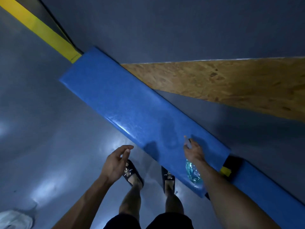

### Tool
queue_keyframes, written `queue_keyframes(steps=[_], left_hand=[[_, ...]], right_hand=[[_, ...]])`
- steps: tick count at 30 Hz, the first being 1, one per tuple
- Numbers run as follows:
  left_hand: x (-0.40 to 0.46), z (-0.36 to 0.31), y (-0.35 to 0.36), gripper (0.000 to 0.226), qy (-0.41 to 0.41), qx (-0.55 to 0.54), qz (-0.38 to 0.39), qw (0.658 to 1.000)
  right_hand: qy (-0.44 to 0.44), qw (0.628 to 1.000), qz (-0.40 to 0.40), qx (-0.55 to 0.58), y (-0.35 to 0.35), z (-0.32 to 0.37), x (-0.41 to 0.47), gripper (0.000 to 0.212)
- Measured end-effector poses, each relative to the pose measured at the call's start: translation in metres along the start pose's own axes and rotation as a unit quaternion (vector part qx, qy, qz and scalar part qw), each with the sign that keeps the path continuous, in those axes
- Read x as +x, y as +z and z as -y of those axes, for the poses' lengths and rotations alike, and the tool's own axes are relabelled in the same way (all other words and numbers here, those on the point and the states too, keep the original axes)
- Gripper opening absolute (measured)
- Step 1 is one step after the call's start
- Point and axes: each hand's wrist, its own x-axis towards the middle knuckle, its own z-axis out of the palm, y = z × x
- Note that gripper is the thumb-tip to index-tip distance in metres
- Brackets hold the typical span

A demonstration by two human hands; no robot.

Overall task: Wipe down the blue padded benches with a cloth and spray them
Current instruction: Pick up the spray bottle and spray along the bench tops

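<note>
Blue padding covered the bench surface (132, 104), which ran from far left to near right across a grey floor (41, 129). The right hand (194, 151) gripped a spray bottle (192, 172) over the surface's near right end. The left hand (115, 162) hung above the floor, well apart, fingers loosely curled and holding nothing. A white cloth (14, 219) lay on the floor, near left.

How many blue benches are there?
2. One long blue bench stretches across the middle; a second blue bench starts at the lower right, past a gap. More may lie outside the view.
</note>
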Motion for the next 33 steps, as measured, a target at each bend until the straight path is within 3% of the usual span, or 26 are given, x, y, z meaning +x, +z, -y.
queue_keyframes(steps=[7, 10, 15, 18, 22, 27, 33], left_hand=[[0.021, 0.008, -0.05, 0.023, 0.016, -0.015, 0.016, 1.0], [0.027, 0.011, -0.067, 0.022, 0.021, -0.023, 0.013, 0.999], [0.036, 0.02, -0.096, 0.022, 0.023, -0.021, -0.003, 1.0], [0.045, 0.026, -0.112, 0.022, 0.015, -0.019, -0.016, 1.0], [0.061, 0.029, -0.132, 0.022, 0.006, -0.017, -0.025, 1.0], [0.092, 0.012, -0.153, 0.022, 0.003, -0.015, -0.031, 0.999], [0.131, -0.011, -0.164, 0.022, -0.001, -0.003, -0.024, 1.0]], right_hand=[[0.023, 0.999, -0.024, 0.016, 0.016, 0.044, -0.017, 0.018], [0.001, 0.999, 0.022, 0.04, 0.049, 0.062, -0.04, 0.022], [-0.071, 0.992, 0.1, -0.023, 0.109, 0.104, -0.074, 0.044], [-0.072, 0.987, 0.132, -0.056, 0.134, 0.126, -0.078, 0.035], [-0.058, 0.991, 0.114, -0.032, 0.14, 0.152, -0.059, 0.029], [-0.025, 0.998, 0.061, 0.023, 0.112, 0.18, -0.009, 0.006], [-0.009, 0.999, 0.022, 0.025, 0.068, 0.209, 0.053, 0.008]])
